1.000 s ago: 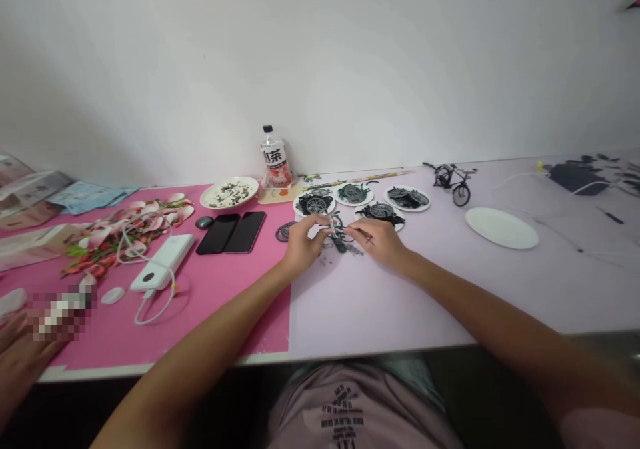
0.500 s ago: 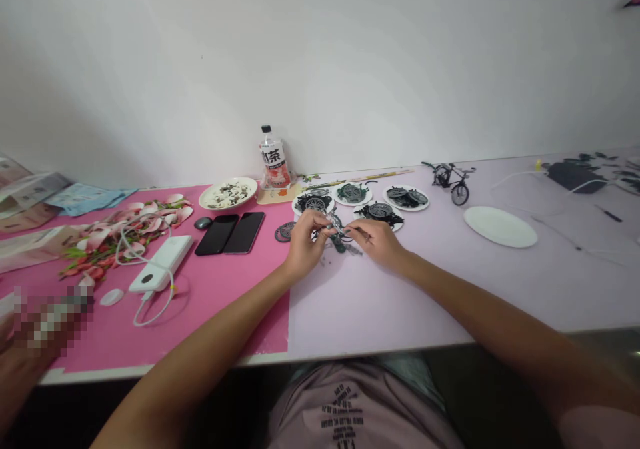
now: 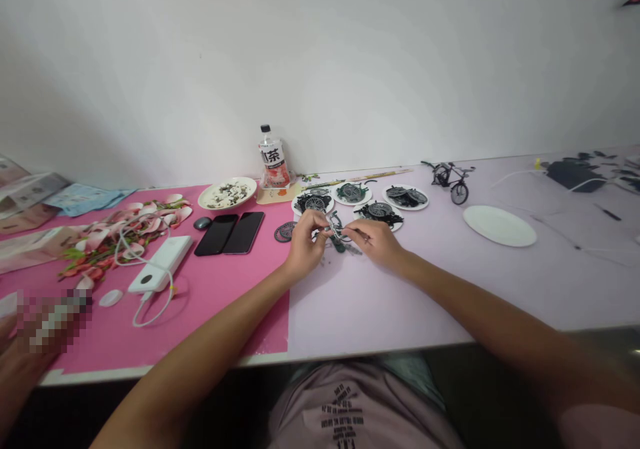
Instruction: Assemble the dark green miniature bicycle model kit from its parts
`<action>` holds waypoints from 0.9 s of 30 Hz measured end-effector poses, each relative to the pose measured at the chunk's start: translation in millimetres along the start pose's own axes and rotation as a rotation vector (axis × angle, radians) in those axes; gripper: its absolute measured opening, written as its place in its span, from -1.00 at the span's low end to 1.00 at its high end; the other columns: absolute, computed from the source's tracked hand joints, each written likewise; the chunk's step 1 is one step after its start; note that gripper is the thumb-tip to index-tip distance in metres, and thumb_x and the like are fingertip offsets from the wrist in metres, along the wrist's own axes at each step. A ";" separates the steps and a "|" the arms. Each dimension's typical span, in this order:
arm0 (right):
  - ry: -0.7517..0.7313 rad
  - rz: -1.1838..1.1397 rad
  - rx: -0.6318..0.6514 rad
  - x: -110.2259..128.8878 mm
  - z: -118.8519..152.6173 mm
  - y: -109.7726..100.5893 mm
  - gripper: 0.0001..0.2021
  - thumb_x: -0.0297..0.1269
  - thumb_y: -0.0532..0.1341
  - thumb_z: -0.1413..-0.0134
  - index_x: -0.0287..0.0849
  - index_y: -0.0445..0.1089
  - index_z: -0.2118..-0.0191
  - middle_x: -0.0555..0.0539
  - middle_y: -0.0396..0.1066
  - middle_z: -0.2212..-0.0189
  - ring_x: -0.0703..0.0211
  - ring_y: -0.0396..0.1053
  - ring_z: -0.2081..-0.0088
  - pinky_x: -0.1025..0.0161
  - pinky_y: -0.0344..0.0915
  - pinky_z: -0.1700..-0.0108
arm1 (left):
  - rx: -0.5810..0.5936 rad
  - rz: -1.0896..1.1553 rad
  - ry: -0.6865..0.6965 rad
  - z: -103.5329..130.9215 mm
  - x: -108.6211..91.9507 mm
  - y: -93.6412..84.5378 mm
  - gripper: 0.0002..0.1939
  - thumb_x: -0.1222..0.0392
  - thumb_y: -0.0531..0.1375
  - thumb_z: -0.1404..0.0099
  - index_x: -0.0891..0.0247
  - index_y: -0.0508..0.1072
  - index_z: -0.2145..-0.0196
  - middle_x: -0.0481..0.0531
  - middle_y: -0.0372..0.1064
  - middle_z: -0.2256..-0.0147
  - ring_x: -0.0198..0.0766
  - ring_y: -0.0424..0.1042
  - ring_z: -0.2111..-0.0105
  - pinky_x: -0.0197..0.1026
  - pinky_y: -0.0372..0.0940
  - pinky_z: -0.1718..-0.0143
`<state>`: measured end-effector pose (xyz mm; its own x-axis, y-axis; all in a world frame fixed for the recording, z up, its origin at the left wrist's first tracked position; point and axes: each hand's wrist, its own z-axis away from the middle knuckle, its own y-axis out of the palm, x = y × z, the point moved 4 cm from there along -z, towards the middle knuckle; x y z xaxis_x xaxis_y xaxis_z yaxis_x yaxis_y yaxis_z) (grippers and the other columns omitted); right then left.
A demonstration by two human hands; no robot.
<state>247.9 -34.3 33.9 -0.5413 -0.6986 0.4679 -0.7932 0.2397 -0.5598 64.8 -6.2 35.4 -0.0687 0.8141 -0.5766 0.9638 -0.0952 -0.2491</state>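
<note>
Between my two hands, over the lilac part of the table, is a small dark plastic model bicycle part [image 3: 337,225]. My left hand [image 3: 309,237] pinches it from the left, and my right hand [image 3: 375,237] pinches its right side; the fingers cover much of it. Small dark pieces [image 3: 353,250] lie on the table just below. Loose spoked toy wheels [image 3: 285,231] sit left of my left hand. Just behind my hands, a white plate [image 3: 399,226] carries black wheels and parts. An assembled toy bicycle [image 3: 451,179] stands farther back to the right.
More plates of wheels [image 3: 406,197] stand behind. An oval white plate [image 3: 500,226] lies at right. Leftward are two phones [image 3: 243,232], a power bank [image 3: 161,264] with cable, artificial petals [image 3: 107,236], a bowl [image 3: 229,194] and a bottle [image 3: 273,159]. Another person's arm [image 3: 30,349] reaches in.
Both my hands keep nearly the same place and pinch. The part between them appears slightly turned, showing more of its curved outline.
</note>
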 end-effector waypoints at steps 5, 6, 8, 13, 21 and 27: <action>0.021 0.016 -0.021 -1.9 -0.6 -1.9 -0.64 -0.03 0.14 -0.41 -0.14 0.49 0.32 -0.06 0.51 0.44 0.19 0.38 0.44 0.25 0.24 0.34 | 0.019 -0.144 0.014 -1.1 -1.7 -3.1 -0.79 0.01 0.21 -0.44 0.20 0.36 0.22 0.12 0.40 0.20 -0.16 0.41 0.18 -0.11 0.33 0.15; 0.022 0.020 -0.026 -1.9 -0.9 -2.2 -0.64 -0.04 0.14 -0.41 -0.14 0.49 0.32 -0.06 0.51 0.44 0.19 0.38 0.44 0.25 0.25 0.34 | 0.018 -0.168 0.014 -1.2 -2.1 -3.7 -0.80 0.03 0.23 -0.42 0.21 0.38 0.19 0.12 0.42 0.19 -0.16 0.41 0.16 -0.10 0.33 0.13; 0.015 0.025 -0.034 -1.5 -1.5 -2.8 -0.65 -0.05 0.14 -0.41 -0.14 0.49 0.32 -0.07 0.52 0.44 0.19 0.38 0.44 0.25 0.25 0.34 | 0.008 -0.210 0.009 -1.2 -2.9 -4.8 -0.82 0.07 0.25 -0.41 0.20 0.40 0.16 0.11 0.43 0.17 -0.16 0.43 0.14 -0.09 0.34 0.10; -0.016 0.022 -0.041 -0.2 -2.2 -3.2 -0.65 -0.06 0.14 -0.41 -0.14 0.50 0.33 -0.07 0.53 0.43 0.18 0.40 0.44 0.25 0.28 0.33 | -0.022 -0.232 0.032 -1.3 -5.0 -5.8 -0.91 0.14 0.22 -0.43 0.20 0.44 0.18 0.10 0.45 0.19 -0.15 0.44 0.14 -0.07 0.34 0.07; -0.016 0.057 -0.030 -0.7 -1.4 -3.9 -0.68 -0.08 0.15 -0.41 -0.12 0.53 0.30 -0.08 0.56 0.40 0.15 0.44 0.41 0.23 0.30 0.31 | -0.001 -0.246 0.037 -0.7 -1.9 -5.0 -0.94 0.19 0.21 -0.42 0.20 0.43 0.17 0.12 0.48 0.18 -0.11 0.47 0.13 -0.05 0.35 0.07; -0.066 0.139 -0.061 -3.5 -1.8 -5.6 -0.72 -0.15 0.18 -0.40 -0.11 0.52 0.31 -0.08 0.57 0.38 0.15 0.48 0.38 0.25 0.28 0.29 | -0.042 -0.286 0.020 -1.0 -1.0 -6.6 -0.89 0.20 0.24 -0.40 0.20 0.43 0.13 0.11 0.48 0.17 -0.12 0.46 0.12 -0.06 0.35 0.05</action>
<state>253.8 -32.0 36.6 -0.6293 -0.6980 0.3416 -0.7283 0.3762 -0.5728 58.8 -5.7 38.4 -0.3351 0.8154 -0.4721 0.9156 0.1636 -0.3672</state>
